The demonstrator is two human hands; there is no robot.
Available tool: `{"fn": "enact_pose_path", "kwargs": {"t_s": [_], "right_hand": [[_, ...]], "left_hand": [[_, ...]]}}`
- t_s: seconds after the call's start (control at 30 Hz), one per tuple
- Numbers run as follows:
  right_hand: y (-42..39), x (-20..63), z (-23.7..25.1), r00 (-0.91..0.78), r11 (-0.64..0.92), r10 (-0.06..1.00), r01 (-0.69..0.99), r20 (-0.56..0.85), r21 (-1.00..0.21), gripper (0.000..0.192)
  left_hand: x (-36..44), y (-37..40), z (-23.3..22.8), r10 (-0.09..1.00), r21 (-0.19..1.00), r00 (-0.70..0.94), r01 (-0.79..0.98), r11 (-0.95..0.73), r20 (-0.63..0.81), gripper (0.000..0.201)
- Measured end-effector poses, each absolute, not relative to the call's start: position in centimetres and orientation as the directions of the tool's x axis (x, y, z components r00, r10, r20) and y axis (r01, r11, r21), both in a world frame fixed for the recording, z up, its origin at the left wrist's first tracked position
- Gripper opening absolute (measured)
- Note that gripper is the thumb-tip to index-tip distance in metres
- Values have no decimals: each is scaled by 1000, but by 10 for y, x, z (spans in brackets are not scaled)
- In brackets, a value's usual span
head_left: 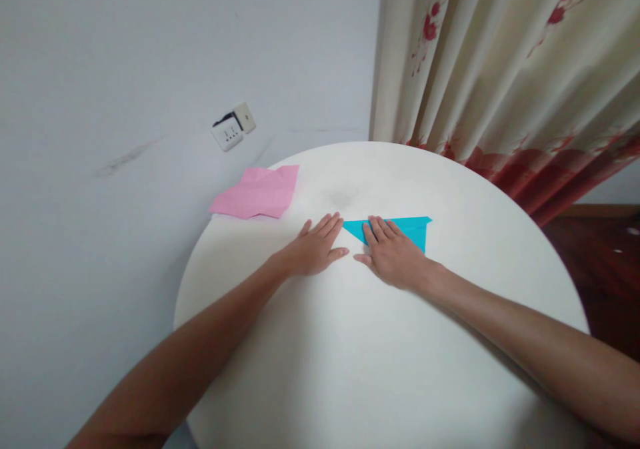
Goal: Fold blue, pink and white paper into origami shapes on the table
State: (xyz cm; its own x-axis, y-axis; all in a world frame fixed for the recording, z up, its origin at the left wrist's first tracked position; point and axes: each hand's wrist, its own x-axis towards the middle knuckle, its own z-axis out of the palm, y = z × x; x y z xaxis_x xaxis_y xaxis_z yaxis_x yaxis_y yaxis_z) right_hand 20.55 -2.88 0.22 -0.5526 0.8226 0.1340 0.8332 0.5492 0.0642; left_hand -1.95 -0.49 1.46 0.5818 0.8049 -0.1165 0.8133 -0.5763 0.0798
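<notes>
A folded blue paper, shaped like a pointed triangle, lies flat near the far middle of the round white table. My right hand presses flat on the paper's left part, fingers together and stretched out. My left hand lies flat on the bare table just left of the paper's tip, its fingertips close to that tip. Neither hand grips anything.
A creased pink paper sheet lies at the table's far left edge. Behind it the white wall carries a power socket. A cream curtain with red flowers hangs at the back right, above a dark red floor.
</notes>
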Motion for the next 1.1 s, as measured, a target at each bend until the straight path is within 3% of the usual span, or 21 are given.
{"fn": "enact_pose_path", "kwargs": {"t_s": [0.1, 0.2, 0.3, 0.37, 0.47, 0.73, 0.9, 1.1], "right_hand": [[-29, 205, 2, -550, 548, 825, 834, 128, 55, 76], [-29, 205, 3, -548, 548, 827, 836, 124, 39, 76], [-29, 205, 5, -552, 551, 827, 833, 105, 40, 76], [-27, 206, 6, -566, 566, 820, 824, 87, 36, 77], [-22, 212, 6, -595, 596, 802, 803, 58, -8, 80], [-6, 217, 0, -560, 553, 828, 813, 16, -182, 82], [-17, 200, -1, -378, 402, 913, 898, 153, -180, 70], [-28, 187, -4, -410, 434, 899, 881, 155, -186, 61]], "left_hand": [[-24, -1, 16, 861, 64, 492, 871, -488, -129, 70], [-19, 0, 14, 915, 42, 401, 916, -399, -41, 67], [-11, -2, 11, 861, 49, 505, 860, -507, 59, 59], [-7, -4, 10, 773, 69, 633, 770, -635, 46, 58], [-5, -8, 8, 714, 91, 700, 712, -697, -14, 61], [-4, -13, 7, 744, 66, 668, 742, -667, 5, 62], [-3, -12, 4, 743, 33, 669, 742, -670, 36, 61], [1, -23, 8, 766, -55, 637, 770, -635, 87, 57]]}}
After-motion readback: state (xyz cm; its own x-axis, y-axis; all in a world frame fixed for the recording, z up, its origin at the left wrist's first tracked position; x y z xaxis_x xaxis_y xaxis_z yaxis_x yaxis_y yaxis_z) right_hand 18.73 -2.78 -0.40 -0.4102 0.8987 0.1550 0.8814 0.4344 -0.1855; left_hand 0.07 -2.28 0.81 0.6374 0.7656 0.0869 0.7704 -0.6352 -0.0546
